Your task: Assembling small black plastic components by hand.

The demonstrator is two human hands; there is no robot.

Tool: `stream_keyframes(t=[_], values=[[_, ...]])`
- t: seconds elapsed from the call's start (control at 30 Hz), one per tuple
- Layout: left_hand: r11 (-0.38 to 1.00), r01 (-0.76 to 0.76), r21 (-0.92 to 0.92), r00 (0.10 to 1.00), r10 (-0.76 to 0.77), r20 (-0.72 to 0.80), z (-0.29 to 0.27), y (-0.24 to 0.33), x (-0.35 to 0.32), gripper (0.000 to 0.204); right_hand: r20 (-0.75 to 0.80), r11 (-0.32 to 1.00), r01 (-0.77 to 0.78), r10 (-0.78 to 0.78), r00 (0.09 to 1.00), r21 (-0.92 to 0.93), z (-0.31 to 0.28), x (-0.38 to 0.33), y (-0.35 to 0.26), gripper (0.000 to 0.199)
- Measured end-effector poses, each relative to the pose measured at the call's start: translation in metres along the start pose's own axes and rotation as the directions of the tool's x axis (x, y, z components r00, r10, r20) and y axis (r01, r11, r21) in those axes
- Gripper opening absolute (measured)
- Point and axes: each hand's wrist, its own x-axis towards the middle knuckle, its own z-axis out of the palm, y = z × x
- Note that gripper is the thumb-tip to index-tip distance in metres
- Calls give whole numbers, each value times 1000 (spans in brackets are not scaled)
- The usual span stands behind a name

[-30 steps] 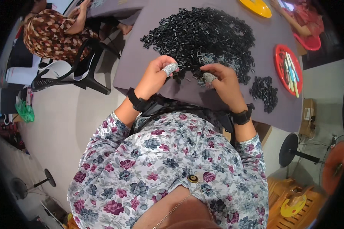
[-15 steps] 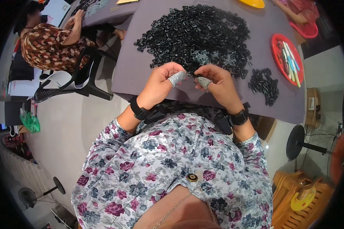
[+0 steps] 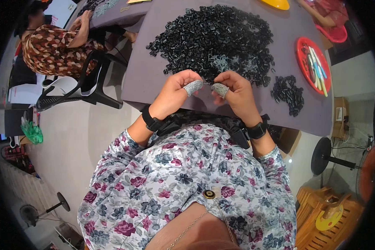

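Note:
My left hand [image 3: 177,92] and my right hand [image 3: 233,93] meet over the near edge of a grey-purple table [image 3: 148,79]. Each thumb wears a grey fabric fingertip cover. The fingertips pinch together around a small dark piece [image 3: 207,84] that is mostly hidden. Just beyond them lies a large heap of small black plastic parts [image 3: 214,37]. A smaller pile of the same black parts [image 3: 288,93] sits to the right of my right hand. Both wrists carry black bands.
A red plate [image 3: 313,62] with coloured sticks lies at the table's right. A yellow dish [image 3: 275,4] is at the far edge. Another person in a patterned top [image 3: 54,46] sits at the left on a black chair [image 3: 85,89]. A fan stand [image 3: 327,158] is lower right.
Both hands have drawn back from the heap toward the table's near edge and stay pinched together. The view has shifted slightly.

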Motion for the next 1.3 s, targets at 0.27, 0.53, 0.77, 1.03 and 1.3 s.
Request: stream_keyframes(t=[0.27,0.53,0.77,1.03,1.3], values=[[1000,-1,-26,1000,0,-9,1,2,1,15,40,997,29,-32,999,71,3,0,-3,19],[999,-5,-48,1000,4,-15,3,5,2,12,28,986,164,-163,986,-36,0,5,7,22],[999,-15,-35,1000,16,14,5,1,1,12,-21,991,119,-120,993,-66,-1,2,2,20],[999,-9,-38,1000,9,5,10,1,2,12,-35,999,48,-47,998,23,6,4,-6,15],[1000,6,-11,1000,-6,29,6,-6,2,14,19,998,-39,38,999,57,11,2,-8,16]])
